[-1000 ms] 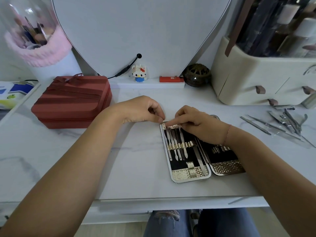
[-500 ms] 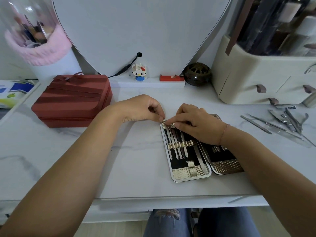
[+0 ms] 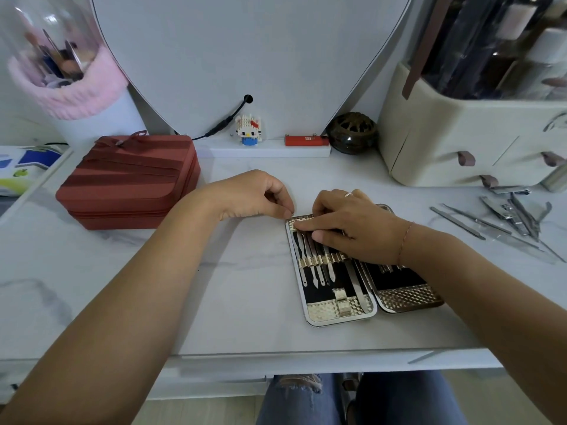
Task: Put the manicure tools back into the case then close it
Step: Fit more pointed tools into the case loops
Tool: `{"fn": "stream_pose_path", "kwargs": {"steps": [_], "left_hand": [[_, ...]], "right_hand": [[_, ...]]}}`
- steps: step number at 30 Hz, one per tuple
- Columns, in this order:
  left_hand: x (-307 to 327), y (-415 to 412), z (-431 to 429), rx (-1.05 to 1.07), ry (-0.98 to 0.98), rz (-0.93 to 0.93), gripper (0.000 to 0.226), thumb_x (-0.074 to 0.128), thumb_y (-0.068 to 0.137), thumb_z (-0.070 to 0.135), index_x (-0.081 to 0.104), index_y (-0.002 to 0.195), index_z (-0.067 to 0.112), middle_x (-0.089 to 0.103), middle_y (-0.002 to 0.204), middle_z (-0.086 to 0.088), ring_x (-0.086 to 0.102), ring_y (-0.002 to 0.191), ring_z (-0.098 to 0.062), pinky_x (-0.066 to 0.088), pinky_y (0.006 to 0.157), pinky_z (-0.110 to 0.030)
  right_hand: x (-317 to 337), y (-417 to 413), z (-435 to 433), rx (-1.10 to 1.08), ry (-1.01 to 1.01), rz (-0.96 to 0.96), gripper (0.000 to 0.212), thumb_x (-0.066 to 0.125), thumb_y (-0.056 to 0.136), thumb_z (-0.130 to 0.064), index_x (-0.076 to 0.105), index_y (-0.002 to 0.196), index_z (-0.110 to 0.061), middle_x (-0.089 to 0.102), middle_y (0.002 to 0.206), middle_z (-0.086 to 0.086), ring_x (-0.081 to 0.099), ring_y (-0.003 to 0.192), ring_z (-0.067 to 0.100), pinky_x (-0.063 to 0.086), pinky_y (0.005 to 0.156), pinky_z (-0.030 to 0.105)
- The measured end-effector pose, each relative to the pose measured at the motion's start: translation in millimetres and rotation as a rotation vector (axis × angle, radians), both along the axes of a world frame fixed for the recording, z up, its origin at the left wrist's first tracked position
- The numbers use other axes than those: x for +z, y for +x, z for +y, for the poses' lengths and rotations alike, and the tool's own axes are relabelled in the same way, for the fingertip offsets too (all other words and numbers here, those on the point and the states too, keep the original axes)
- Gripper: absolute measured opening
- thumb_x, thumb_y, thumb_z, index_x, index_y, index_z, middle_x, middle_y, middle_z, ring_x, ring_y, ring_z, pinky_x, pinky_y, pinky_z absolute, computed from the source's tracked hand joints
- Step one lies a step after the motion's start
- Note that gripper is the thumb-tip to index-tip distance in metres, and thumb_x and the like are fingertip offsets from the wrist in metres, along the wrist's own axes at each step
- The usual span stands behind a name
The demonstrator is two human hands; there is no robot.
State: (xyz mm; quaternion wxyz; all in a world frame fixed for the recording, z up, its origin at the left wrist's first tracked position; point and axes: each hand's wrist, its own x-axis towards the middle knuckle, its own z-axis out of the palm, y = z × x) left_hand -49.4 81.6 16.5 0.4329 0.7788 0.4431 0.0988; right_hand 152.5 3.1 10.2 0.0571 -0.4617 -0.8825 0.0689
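The right hand (image 3: pixel 352 228) has slid a little toward the person since a second ago. Its fingers now lie nearly straight over the heads of the seated tools (image 3: pixel 316 271), pressing, not pinching, so that grip is apart. The left hand (image 3: pixel 254 194) stays curled at the far left corner of the open case (image 3: pixel 322 312) on the tabletop (image 3: pixel 239 286) (whether it pinches the rim I cannot tell). One more tool looks seated, but the loose tools (image 3: pixel 509 219) lie well to the right, so closing must wait.
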Motion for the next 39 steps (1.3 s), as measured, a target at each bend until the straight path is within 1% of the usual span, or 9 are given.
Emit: {"fn": "stream_pose_path", "kwargs": {"steps": [3, 5, 10, 13, 19, 23, 27, 33, 39], "left_hand": [[1, 0, 0, -0.004, 0.004, 0.0, 0.011, 0.076, 0.077, 0.013, 0.071, 0.077, 0.022, 0.06, 0.063, 0.014, 0.048, 0.052, 0.008, 0.038, 0.054, -0.005], [0, 1, 0, -0.007, 0.006, 0.003, 0.011, 0.076, 0.077, 0.013, 0.071, 0.077, 0.023, 0.06, 0.061, 0.015, 0.048, 0.052, 0.008, 0.037, 0.053, -0.005], [1, 0, 0, -0.013, 0.007, -0.002, 0.011, 0.077, 0.076, 0.013, 0.071, 0.076, 0.023, 0.058, 0.06, 0.014, 0.047, 0.051, 0.007, 0.037, 0.052, -0.006], [2, 0, -1, -0.005, 0.01, 0.003, 0.009, 0.076, 0.077, 0.014, 0.072, 0.078, 0.022, 0.058, 0.061, 0.014, 0.047, 0.051, 0.007, 0.038, 0.053, -0.005], [1, 0, -1, -0.008, 0.004, 0.005, 0.01, 0.076, 0.077, 0.014, 0.071, 0.078, 0.023, 0.06, 0.064, 0.012, 0.048, 0.053, 0.007, 0.039, 0.056, -0.006], [2, 1, -1, -0.004, 0.011, 0.009, 0.008, 0.076, 0.077, 0.013, 0.072, 0.08, 0.019, 0.059, 0.063, 0.012, 0.047, 0.051, 0.008, 0.038, 0.053, -0.005], [3, 0, -2, -0.004, 0.007, 0.002, 0.008, 0.075, 0.078, 0.012, 0.072, 0.081, 0.018, 0.058, 0.061, 0.014, 0.047, 0.051, 0.009, 0.038, 0.053, -0.005], [2, 0, -2, -0.006, 0.004, -0.001, 0.009, 0.075, 0.078, 0.013, 0.071, 0.078, 0.022, 0.06, 0.061, 0.015, 0.048, 0.052, 0.008, 0.038, 0.053, -0.005], [2, 0, -1, -0.005, -0.005, 0.0, 0.009, 0.075, 0.078, 0.014, 0.072, 0.078, 0.023, 0.061, 0.058, 0.017, 0.049, 0.052, 0.008, 0.038, 0.053, -0.005]], "right_hand": [[-1, 2, -1, 0.011, -0.019, 0.043, 0.044, 0.032, 0.087, -0.049, 0.059, 0.121, -0.038, 0.05, 0.101, -0.004, 0.047, 0.096, 0.013, 0.029, 0.081, 0.033], [-2, 3, -1, -0.006, -0.079, 0.144, 0.045, 0.032, 0.087, -0.051, 0.061, 0.118, -0.038, 0.05, 0.1, -0.006, 0.046, 0.095, 0.008, 0.034, 0.086, 0.036], [-3, -1, 4, -0.122, -0.201, 0.351, 0.03, 0.038, 0.095, -0.034, 0.06, 0.115, -0.035, 0.051, 0.098, -0.014, 0.047, 0.1, 0.003, 0.035, 0.099, 0.042], [-3, -5, 6, -0.154, -0.208, 0.345, 0.027, 0.042, 0.096, -0.026, 0.062, 0.112, -0.036, 0.051, 0.096, -0.01, 0.047, 0.097, 0.004, 0.034, 0.1, 0.042], [-3, -9, 7, -0.177, -0.253, 0.383, 0.026, 0.044, 0.096, -0.025, 0.066, 0.101, -0.039, 0.05, 0.094, -0.008, 0.048, 0.093, 0.003, 0.032, 0.103, 0.043], [-4, -11, 6, -0.223, -0.209, 0.438, 0.027, 0.043, 0.096, -0.022, 0.066, 0.103, -0.034, 0.051, 0.096, -0.011, 0.049, 0.091, -0.001, 0.034, 0.102, 0.042], [-7, -13, 3, -0.205, -0.134, 0.39, 0.027, 0.046, 0.095, -0.023, 0.067, 0.105, -0.035, 0.052, 0.094, -0.008, 0.048, 0.085, 0.0, 0.037, 0.097, 0.041], [-13, -14, -2, -0.195, -0.019, 0.35, 0.027, 0.047, 0.095, -0.022, 0.066, 0.109, -0.034, 0.05, 0.093, -0.009, 0.044, 0.089, 0.002, 0.033, 0.092, 0.039], [-13, -15, 0, -0.202, -0.022, 0.352, 0.028, 0.046, 0.095, -0.02, 0.067, 0.107, -0.034, 0.048, 0.091, -0.013, 0.044, 0.088, 0.001, 0.032, 0.092, 0.038]]}}
